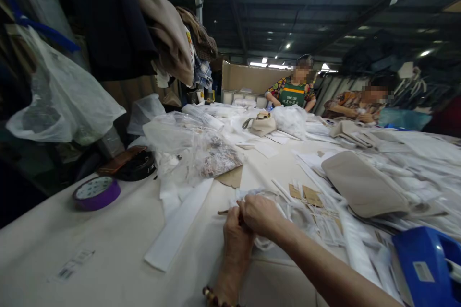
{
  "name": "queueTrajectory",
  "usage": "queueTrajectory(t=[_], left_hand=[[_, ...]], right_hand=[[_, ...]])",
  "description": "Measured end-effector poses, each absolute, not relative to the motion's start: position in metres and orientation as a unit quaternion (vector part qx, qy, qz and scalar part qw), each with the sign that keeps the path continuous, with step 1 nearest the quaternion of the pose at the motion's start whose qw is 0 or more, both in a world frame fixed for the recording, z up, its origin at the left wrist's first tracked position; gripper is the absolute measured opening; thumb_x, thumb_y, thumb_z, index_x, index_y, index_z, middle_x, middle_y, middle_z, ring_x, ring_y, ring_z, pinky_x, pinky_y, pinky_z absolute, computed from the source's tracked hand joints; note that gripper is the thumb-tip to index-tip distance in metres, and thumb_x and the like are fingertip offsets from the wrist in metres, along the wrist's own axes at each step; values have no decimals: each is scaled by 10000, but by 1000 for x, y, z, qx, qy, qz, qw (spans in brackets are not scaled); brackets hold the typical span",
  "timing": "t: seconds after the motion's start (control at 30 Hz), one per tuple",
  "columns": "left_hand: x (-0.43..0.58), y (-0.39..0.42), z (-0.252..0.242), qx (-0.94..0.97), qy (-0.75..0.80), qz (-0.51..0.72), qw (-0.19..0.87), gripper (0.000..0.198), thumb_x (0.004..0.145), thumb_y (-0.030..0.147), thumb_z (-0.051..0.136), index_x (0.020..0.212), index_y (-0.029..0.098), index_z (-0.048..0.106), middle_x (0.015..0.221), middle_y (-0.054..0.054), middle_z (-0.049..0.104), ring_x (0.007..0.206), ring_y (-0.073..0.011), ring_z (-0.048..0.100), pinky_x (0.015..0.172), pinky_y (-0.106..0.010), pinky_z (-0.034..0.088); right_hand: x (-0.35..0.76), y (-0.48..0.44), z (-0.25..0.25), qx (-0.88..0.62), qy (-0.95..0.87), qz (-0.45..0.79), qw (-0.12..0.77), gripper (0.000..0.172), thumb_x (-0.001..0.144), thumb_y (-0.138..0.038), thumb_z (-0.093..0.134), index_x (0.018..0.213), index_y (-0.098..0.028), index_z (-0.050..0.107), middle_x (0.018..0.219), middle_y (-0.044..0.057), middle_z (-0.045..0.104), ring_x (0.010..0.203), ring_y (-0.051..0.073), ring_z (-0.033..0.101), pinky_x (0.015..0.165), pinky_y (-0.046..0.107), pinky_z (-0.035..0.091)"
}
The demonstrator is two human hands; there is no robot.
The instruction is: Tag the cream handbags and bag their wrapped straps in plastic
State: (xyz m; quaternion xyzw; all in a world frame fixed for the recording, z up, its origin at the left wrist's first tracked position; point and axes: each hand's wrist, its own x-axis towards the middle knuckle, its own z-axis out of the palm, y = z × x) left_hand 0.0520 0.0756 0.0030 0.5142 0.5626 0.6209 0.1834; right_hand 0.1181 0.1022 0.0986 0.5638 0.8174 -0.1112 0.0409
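Far left of the hands, a purple tape roll (96, 195) is sitting on the counter (129, 244). Nearer on that side, a clear plastic bag (187, 134) and a long white strip (180, 228) are lying. Just left of the hands, a small brown bit (223, 212) is poking out. The left hand (236, 235) and right hand (261, 213) are curling in and touching; their fingers are hiding whatever they may be grasping, so I cannot tell. This fiddly part is looking unfinished, I think. Just beside the hands, white loops (264, 244) are lying, and below, a flat beige piece (277, 283) is resting. Right of the hands, brown tags (311, 196) are lying, seemingly waiting. Farther right, a beige bag (363, 184) is looking more nearly made. Far right, a blue tape holder (419, 249) is standing.
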Motion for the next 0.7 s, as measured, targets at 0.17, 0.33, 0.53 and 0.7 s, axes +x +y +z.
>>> queueTrajectory(t=[0.17, 0.33, 0.53, 0.7], left_hand=[[49, 78, 0, 499, 566, 622, 210, 230, 681, 317, 527, 560, 235, 349, 486, 69, 390, 475, -105, 363, 489, -210, 353], [47, 78, 0, 512, 557, 612, 231, 179, 611, 222, 533, 546, 220, 367, 539, 60, 393, 541, -111, 393, 551, -211, 357], [45, 74, 2, 526, 543, 602, 255, 175, 584, 199, 556, 547, 213, 385, 572, 50, 399, 580, -122, 394, 577, -223, 344], [45, 71, 6, 521, 534, 608, 271, 178, 551, 188, 531, 524, 215, 357, 561, 47, 381, 578, -124, 386, 563, -228, 326]], right_hand=[[116, 108, 90, 585, 801, -119, 57, 327, 958, -274, 387, 1023, -62, 627, 955, 185, 677, 904, 265, 650, 719, 354, 474], [122, 120, 82, 605, 783, -138, 44, 226, 939, -291, 488, 887, -125, 633, 859, 36, 668, 812, 156, 629, 751, 328, 491], [119, 120, 89, 609, 780, -141, 38, 227, 938, -291, 506, 833, -130, 626, 815, 14, 655, 782, 145, 625, 762, 335, 499], [122, 120, 90, 598, 790, -130, 47, 230, 941, -288, 502, 843, -126, 632, 833, 23, 669, 802, 147, 636, 770, 335, 502]])
